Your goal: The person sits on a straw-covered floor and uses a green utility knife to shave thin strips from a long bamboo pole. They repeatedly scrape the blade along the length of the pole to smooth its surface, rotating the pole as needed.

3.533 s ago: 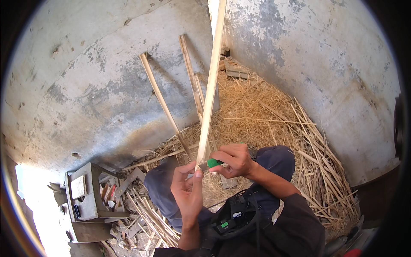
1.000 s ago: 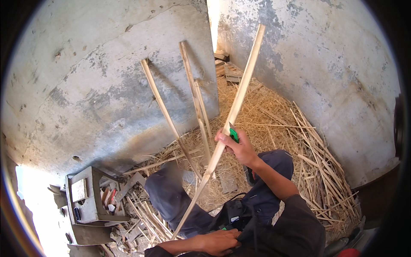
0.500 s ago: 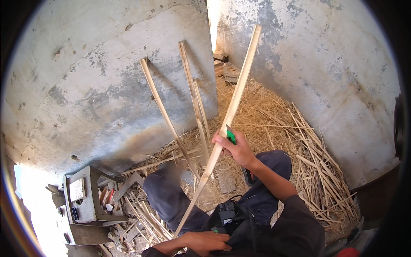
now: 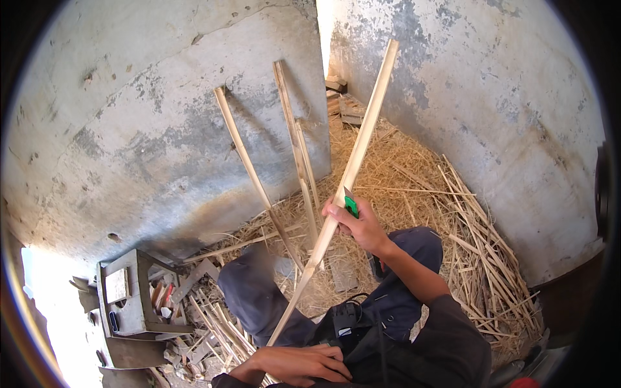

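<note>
My right hand is closed round a long, pale split-bamboo strip and a green-handled utility knife together. The knife's short blade points up along the strip, close to its surface. The strip slants from the upper right, between my knees, down towards my lap. My left hand lies at my waist, fingers stretched out over my dark clothing. It is beside the strip's lower end; whether they touch I cannot tell.
Several bamboo strips lean on the left wall. Straw-like shavings cover the floor ahead, with a heap of thin sticks at right. A grey wooden stool with odds and ends inside lies left, beside more sticks. A weathered wall rises right.
My left hand has come up slightly, and its fingers, earlier tucked against my clothing, now show stretched out. My right hand keeps its hold on the strip and knife. The view has shifted slightly.
</note>
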The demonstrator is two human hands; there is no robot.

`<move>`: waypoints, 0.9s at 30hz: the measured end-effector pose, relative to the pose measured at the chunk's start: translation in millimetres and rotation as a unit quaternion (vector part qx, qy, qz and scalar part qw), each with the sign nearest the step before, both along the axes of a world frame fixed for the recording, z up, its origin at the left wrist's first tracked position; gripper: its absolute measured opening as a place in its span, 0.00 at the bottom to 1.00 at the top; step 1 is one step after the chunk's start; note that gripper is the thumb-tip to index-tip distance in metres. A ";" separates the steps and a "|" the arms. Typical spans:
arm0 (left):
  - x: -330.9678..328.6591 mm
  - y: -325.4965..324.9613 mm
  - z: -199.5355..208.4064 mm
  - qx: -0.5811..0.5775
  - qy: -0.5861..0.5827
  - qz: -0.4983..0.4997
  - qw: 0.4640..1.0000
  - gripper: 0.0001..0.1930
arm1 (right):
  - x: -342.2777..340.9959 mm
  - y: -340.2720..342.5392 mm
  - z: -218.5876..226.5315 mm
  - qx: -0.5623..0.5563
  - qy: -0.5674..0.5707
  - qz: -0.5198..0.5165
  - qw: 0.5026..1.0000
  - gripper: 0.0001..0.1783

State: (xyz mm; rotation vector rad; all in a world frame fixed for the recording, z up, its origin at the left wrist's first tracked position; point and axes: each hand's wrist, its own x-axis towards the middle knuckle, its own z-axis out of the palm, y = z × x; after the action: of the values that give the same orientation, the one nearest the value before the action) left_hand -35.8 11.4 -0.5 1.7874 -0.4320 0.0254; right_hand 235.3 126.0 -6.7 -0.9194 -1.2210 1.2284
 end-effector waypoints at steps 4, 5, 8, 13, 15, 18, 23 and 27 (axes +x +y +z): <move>-2.7 2.8 4.6 0.019 0.037 -0.018 0.999 0.26 | -0.2 0.8 0.4 0.005 0.007 -0.001 1.000 0.20; -4.6 3.7 0.8 0.019 0.044 -0.017 0.999 0.25 | 0.8 0.9 -0.2 0.005 0.000 -0.001 1.000 0.20; 7.8 11.9 -1.9 0.030 0.081 -0.134 0.987 0.21 | 3.4 2.3 -0.7 0.007 -0.010 -0.001 1.000 0.20; 9.3 30.2 -25.2 -0.041 0.012 -0.205 0.978 0.17 | 2.5 0.8 2.2 0.009 0.001 -0.001 1.000 0.19; 1.9 34.6 -11.5 -0.116 0.016 -0.063 0.991 0.10 | 3.1 1.1 -0.3 0.003 0.012 -0.005 1.000 0.19; -8.8 42.5 12.1 -0.117 0.023 0.227 0.967 0.14 | 7.3 2.1 -0.2 -0.001 -0.010 -0.002 1.000 0.18; 9.8 50.5 19.3 0.208 -0.047 0.736 0.642 0.28 | 11.3 6.3 18.0 0.035 -0.050 0.007 0.998 0.17; 35.4 50.2 10.0 0.101 0.009 0.746 0.658 0.23 | 11.6 9.1 39.5 0.034 -0.023 0.014 0.999 0.17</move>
State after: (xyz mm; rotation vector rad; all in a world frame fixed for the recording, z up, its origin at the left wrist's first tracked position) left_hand -0.4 61.5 9.5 1.8699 1.2069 1.1442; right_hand 246.9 135.1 32.9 -0.8874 -1.3085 1.1871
